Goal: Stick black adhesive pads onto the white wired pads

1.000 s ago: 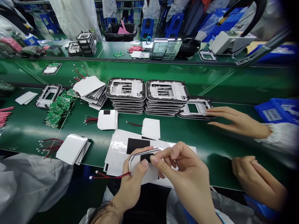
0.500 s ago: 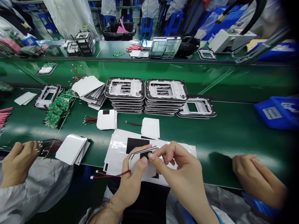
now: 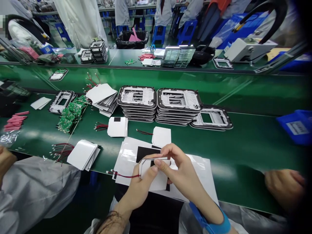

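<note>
My left hand [image 3: 140,190] is closed around a thin white panel [image 3: 158,180], its thumb across the front. A red and black wire lead [image 3: 125,176] with small white plugs trails left from it. My right hand [image 3: 181,172] pinches the panel's upper edge, thumb beside a small black patch [image 3: 152,163] partly hidden by my thumbs. Below the hands lie white sheets [image 3: 203,172] with a large black rectangle [image 3: 146,152]. Just beyond them rests another wired white panel [image 3: 162,136], and to its left a small stack of panels [image 3: 117,127] with a black patch on top.
Two stacks of black-and-white frames [image 3: 136,97] stand at the back, more frames [image 3: 213,117] beside them. Left are wired panels [image 3: 81,155], green circuit boards [image 3: 69,113] and pink strips [image 3: 16,122]. A blue bin [image 3: 297,125] and a co-worker's hand [image 3: 284,187] are right.
The view has shifted, so the bench sits further right. My right fingers have closed down onto the panel's top edge. The co-worker's hand at left has drawn back from the wired panels.
</note>
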`<state>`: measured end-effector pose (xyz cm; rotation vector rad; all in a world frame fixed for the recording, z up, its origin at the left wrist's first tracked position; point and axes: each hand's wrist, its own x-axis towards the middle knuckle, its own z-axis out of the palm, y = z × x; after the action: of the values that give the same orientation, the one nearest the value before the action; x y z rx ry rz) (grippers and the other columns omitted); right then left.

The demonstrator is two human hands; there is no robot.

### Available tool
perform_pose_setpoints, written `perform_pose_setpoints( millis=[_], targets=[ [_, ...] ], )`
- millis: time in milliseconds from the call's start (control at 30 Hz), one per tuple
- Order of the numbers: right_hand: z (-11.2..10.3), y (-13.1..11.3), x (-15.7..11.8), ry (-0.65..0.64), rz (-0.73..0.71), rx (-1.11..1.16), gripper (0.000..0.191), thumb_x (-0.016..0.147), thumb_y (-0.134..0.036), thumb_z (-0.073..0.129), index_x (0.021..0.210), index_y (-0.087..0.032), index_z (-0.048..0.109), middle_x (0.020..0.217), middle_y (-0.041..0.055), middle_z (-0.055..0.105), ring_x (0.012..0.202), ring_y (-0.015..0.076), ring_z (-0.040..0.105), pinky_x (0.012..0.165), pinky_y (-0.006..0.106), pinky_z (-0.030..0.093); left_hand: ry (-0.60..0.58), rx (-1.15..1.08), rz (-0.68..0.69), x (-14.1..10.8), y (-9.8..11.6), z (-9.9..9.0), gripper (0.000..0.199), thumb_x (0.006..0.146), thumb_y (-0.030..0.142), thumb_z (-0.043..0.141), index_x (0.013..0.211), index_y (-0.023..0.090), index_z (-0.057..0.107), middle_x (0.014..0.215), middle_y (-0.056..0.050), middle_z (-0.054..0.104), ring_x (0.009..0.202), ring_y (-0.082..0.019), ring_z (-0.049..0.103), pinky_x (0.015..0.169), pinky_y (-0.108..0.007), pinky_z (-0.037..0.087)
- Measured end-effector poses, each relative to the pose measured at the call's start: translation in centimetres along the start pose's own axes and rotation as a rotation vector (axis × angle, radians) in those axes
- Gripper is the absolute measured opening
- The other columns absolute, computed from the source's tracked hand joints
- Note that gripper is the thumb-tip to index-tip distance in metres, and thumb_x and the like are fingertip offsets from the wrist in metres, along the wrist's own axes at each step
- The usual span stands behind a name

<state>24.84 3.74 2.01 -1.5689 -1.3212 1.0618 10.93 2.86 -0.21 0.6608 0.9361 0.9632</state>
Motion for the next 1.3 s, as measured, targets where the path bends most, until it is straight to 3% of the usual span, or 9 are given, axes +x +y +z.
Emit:
perform_pose_setpoints(
  millis=[167,400,467,567,833,933,1033,1133,1300],
  targets=[
    [0.2,-0.1,0.5,-0.14,0.02,0.111,0.023,0.09,-0.042,0.056,0.085,-0.025,0.042,0.086,0.001,0.065,0.08,0.018,0.059,0.062,0.028,0.046,-0.098,-0.148,-0.127,-0.3,0.5,-0.5,0.051,0.078,0.042,0.07,0.123,0.02,0.062,0.113,-0.012,0.07,0.11,-0.031,0.062,0.099,-0.045,0.046],
    [0.5,-0.6,1.5,-0.217,0.057,-0.026,0.023,0.089,-0.047,0.054,0.096,-0.025,0.056,0.091,0.0039,0.066,0.08,0.0197,0.062,0.046,0.024,0.045,0.053,-0.295,-0.163,0.1,0.3,-1.7,0.064,0.071,0.037,0.077,0.129,0.019,0.056,0.106,-0.011,0.073,0.104,-0.031,0.066,0.098,-0.048,0.047],
    [0.5,-1.1,1.9,-0.277,0.034,-0.108,0.024,0.091,-0.045,0.051,0.097,-0.024,0.062,0.09,0.0035,0.067,0.074,0.0183,0.061,0.05,0.025,0.046,0.099,-0.305,-0.148,0.2,0.3,-1.9,0.067,0.07,0.035,0.078,0.13,0.018,0.055,0.105,-0.011,0.073,0.105,-0.03,0.066,0.099,-0.047,0.046],
    [0.8,-1.8,2.8,-0.297,-0.063,-0.271,0.028,0.093,-0.04,0.047,0.088,-0.022,0.068,0.081,0.0024,0.069,0.07,0.017,0.059,0.061,0.028,0.043,0.136,-0.335,-0.117,0.5,0.4,-2.5,0.067,0.069,0.033,0.078,0.13,0.018,0.056,0.11,-0.012,0.072,0.111,-0.03,0.063,0.102,-0.044,0.044],
    [2.0,-1.6,8.2,-0.343,-0.081,-0.261,0.041,0.087,-0.05,0.049,0.062,-0.018,0.054,0.055,-0.0024,0.047,0.052,0.0121,0.039,0.049,0.026,0.026,0.148,-0.391,-0.009,1.6,2.4,-5.1,0.061,0.077,0.022,0.07,0.135,0.016,0.05,0.114,-0.012,0.071,0.114,-0.029,0.061,0.103,-0.042,0.043],
    [3.0,-1.2,11.1,-0.372,-0.12,-0.236,0.047,0.085,-0.058,0.046,0.058,-0.019,0.045,0.051,-0.0054,0.037,0.048,0.01,0.033,0.047,0.025,0.025,0.17,-0.434,-0.036,1.5,2.8,-6.2,0.061,0.082,0.021,0.065,0.139,0.016,0.044,0.112,-0.013,0.072,0.106,-0.029,0.066,0.101,-0.044,0.045],
    [4.7,-1.2,13.8,-0.366,-0.153,-0.262,0.051,0.087,-0.061,0.043,0.057,-0.02,0.043,0.05,-0.0061,0.034,0.047,0.0094,0.033,0.046,0.025,0.027,0.186,-0.443,-0.065,1.4,2.7,-7.4,0.051,0.084,0.023,0.061,0.131,0.007,0.051,0.11,-0.017,0.071,0.097,-0.031,0.07,0.1,-0.046,0.045],
    [6.9,-1.5,15.9,-0.344,-0.185,-0.355,0.046,0.093,-0.051,0.044,0.063,-0.017,0.051,0.055,-0.0051,0.043,0.049,0.0095,0.043,0.049,0.024,0.036,0.2,-0.486,-0.052,1.4,2.5,-8.4,0.037,0.085,0.023,0.058,0.116,0.002,0.061,0.109,-0.019,0.071,0.097,-0.031,0.069,0.102,-0.045,0.044],
    [10.5,-2.4,18.4,-0.304,-0.266,-0.606,0.026,0.094,-0.038,0.054,0.095,-0.013,0.062,0.087,0.002,0.064,0.075,0.014,0.062,0.07,0.032,0.053,0.273,-0.619,-0.051,2.0,1.9,-9.4,0.033,0.083,0.018,0.062,0.11,0.0,0.061,0.093,-0.019,0.074,0.09,-0.029,0.07,0.093,-0.04,0.048]
  ],
)
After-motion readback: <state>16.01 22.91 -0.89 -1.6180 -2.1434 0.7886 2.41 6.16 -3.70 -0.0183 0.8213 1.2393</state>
